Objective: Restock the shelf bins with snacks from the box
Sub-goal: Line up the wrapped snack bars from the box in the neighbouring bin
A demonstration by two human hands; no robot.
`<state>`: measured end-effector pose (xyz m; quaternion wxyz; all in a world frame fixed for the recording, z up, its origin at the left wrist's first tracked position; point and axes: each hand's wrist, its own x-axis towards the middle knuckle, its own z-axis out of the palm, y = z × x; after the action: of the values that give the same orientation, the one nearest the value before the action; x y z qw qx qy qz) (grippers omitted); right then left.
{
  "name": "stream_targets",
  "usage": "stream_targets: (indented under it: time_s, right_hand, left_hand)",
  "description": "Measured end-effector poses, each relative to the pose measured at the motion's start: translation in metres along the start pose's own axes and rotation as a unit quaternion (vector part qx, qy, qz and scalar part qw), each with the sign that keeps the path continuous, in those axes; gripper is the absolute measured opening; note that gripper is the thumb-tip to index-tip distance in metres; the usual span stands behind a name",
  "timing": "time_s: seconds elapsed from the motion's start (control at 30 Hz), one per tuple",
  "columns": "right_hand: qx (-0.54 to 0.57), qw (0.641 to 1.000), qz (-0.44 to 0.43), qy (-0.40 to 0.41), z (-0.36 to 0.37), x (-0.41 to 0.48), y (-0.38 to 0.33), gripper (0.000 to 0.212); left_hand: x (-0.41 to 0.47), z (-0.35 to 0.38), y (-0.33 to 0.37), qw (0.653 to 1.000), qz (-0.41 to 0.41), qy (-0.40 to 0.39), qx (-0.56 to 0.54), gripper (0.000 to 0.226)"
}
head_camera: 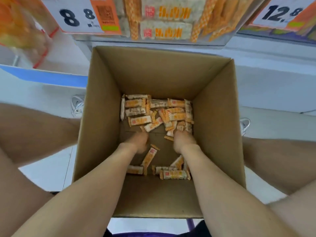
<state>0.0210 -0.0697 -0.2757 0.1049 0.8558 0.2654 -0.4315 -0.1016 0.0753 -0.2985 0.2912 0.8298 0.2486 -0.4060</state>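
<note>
Here, from the head camera, I see both hands reaching deep into the cardboard box (106, 117). The snack bars (157, 112) lie heaped on the box floor against the far wall, directly ahead of both sets of fingertips, and most have their long axes across my line of reach. The left hand (137, 142) meets the heap's near edge but is blurred, so I cannot tell whether its fingers are spread or curled. The right hand (183, 141) has its fingers sunk among the bars, their pose hidden. A loose bar (150, 157) lies between the wrists, angled from near-left to far-right and nearer the left hand. The shelf bin (119, 40) stands above, beyond the box.
</note>
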Motion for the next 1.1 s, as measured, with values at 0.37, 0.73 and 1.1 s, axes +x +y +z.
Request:
stream_targets:
  time_s: [0.37, 0.73, 1.1]
  right_hand:
    - [0.187, 0.982, 0.02, 0.025, 0.037, 0.03, 0.002, 0.041]
    - [0.651, 0.753, 0.088, -0.043, -0.006, 0.0, -0.002, 0.067]
    - [0.574, 0.812, -0.097, 0.044, -0.08, -0.055, -0.005, 0.038]
  left_hand:
    - [0.033, 0.036, -0.008, 0.998, 0.027, -0.017, 0.045, 0.033]
    - [0.006, -0.016, -0.003, 0.899, -0.03, 0.112, -0.422, 0.028]
    - [-0.103, -0.105, 0.033, 0.85, 0.07, 0.12, -0.508, 0.027]
